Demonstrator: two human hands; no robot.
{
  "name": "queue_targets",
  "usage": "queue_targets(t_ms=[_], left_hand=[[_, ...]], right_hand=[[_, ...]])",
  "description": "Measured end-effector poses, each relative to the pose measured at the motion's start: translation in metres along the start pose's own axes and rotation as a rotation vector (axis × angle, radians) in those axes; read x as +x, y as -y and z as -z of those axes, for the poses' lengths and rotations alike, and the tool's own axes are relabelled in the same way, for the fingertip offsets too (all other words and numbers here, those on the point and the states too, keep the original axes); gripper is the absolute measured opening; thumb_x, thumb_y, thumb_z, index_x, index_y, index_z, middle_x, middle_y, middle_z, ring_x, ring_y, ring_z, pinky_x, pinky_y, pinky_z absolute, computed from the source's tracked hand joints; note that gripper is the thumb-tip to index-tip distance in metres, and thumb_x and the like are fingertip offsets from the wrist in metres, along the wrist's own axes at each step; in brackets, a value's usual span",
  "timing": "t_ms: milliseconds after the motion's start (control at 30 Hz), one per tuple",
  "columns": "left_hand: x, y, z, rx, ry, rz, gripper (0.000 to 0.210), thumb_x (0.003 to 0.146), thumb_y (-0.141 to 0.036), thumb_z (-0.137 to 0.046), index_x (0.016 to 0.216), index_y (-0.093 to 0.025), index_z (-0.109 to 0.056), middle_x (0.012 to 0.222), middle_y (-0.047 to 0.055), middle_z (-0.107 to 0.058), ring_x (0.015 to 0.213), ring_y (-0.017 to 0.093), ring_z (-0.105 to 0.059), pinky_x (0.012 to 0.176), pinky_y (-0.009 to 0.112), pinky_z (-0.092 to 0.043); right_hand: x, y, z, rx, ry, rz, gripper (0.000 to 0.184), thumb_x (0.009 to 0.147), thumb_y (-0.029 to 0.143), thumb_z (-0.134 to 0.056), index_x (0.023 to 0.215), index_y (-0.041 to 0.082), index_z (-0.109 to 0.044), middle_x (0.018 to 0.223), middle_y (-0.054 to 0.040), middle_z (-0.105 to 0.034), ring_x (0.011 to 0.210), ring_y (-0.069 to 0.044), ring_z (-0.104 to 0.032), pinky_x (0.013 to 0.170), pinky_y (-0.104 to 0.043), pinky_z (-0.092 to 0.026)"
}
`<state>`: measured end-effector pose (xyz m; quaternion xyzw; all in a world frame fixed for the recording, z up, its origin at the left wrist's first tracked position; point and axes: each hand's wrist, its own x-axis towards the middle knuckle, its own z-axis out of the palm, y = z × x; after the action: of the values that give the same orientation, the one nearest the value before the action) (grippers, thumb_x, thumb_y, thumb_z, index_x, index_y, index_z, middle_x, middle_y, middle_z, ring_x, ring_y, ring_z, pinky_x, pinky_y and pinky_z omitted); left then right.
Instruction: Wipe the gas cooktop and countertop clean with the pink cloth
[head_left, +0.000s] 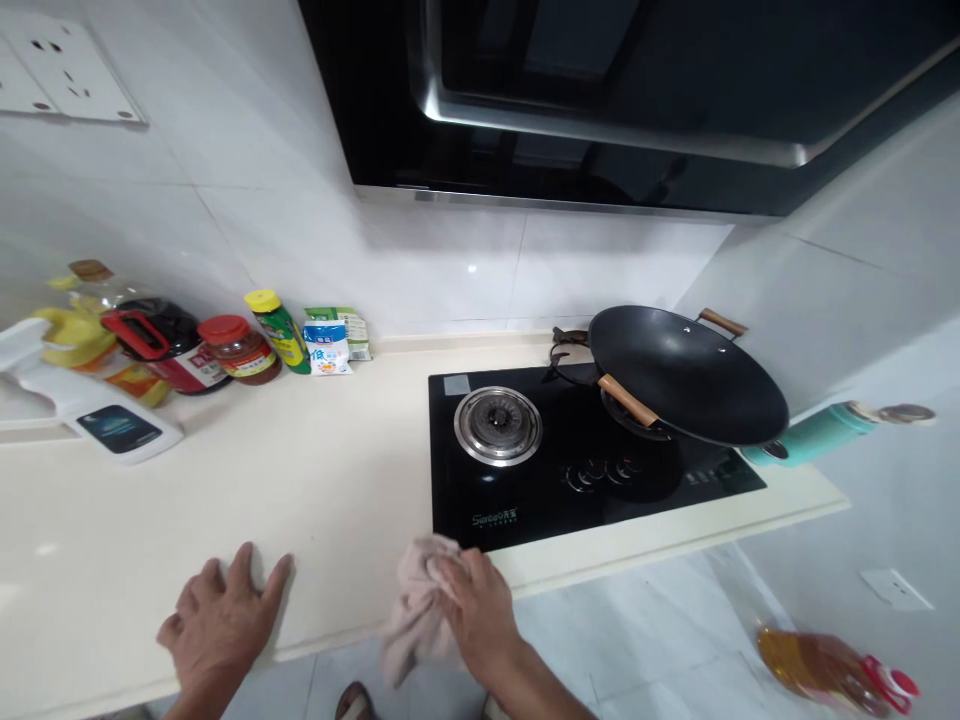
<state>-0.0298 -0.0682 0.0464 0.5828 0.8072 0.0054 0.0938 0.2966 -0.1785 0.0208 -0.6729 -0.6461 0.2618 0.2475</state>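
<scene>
My left hand lies on the pale countertop near its front edge, fingers spread and holding nothing. In my right hand is a bunched pinkish cloth, gripped by the fingers at the counter's front edge. Part of the cloth hangs down past the edge and looks smeared by motion. Just beyond the cloth is the front left corner of the black gas stove. Its left burner is bare.
A black wok with wooden handles sits over the right burner. Along the back left stand a white spray bottle, a red-lidded jar, a green bottle and seasoning packets. Overhead hangs the range hood. An oil bottle is on the floor.
</scene>
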Motion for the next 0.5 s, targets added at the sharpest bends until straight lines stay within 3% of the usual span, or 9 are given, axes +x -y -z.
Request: queue_targets(t_ms=[100, 267, 400, 500], left_hand=[[-0.003, -0.003, 0.003, -0.038, -0.072, 0.028, 0.091, 0.091, -0.079, -0.012, 0.153, -0.021, -0.043, 0.165, 0.026, -0.032, 0.153, 0.045, -0.028, 0.119, 0.065, -0.027], [-0.005, -0.005, 0.003, -0.019, -0.089, 0.001, 0.093, 0.091, -0.079, -0.008, 0.153, -0.019, -0.044, 0.161, 0.026, -0.036, 0.15, 0.047, -0.031, 0.117, 0.066, -0.028], [-0.001, -0.001, -0.002, -0.007, -0.104, -0.006, 0.093, 0.091, -0.079, -0.008, 0.151, -0.02, -0.046, 0.158, 0.026, -0.039, 0.149, 0.047, -0.032, 0.117, 0.067, -0.03], [0.002, 0.001, -0.004, -0.006, -0.088, -0.001, 0.092, 0.091, -0.08, -0.009, 0.152, -0.021, -0.045, 0.16, 0.024, -0.037, 0.151, 0.046, -0.031, 0.117, 0.066, -0.029]], right_hand=[[-0.014, 0.012, 0.014, 0.212, 0.009, -0.013, 0.035, 0.106, 0.05, -0.045, 0.128, 0.038, -0.069, 0.124, -0.0032, -0.069, 0.113, -0.027, -0.064, 0.102, -0.044, -0.051], [-0.003, 0.031, 0.078, 0.399, 0.022, -0.092, 0.048, 0.108, 0.058, -0.035, 0.12, 0.03, -0.072, 0.118, -0.0043, -0.072, 0.116, -0.026, -0.062, 0.107, -0.042, -0.046], [0.007, 0.038, 0.104, 0.411, 0.011, -0.005, 0.044, 0.107, 0.056, -0.038, 0.114, 0.029, -0.073, 0.111, -0.0024, -0.071, 0.102, -0.022, -0.065, 0.094, -0.034, -0.048], [0.016, 0.023, 0.116, 0.43, -0.097, -0.092, 0.053, 0.105, 0.064, -0.037, 0.096, 0.025, -0.071, 0.089, -0.0015, -0.068, 0.084, -0.02, -0.063, 0.08, -0.032, -0.047]])
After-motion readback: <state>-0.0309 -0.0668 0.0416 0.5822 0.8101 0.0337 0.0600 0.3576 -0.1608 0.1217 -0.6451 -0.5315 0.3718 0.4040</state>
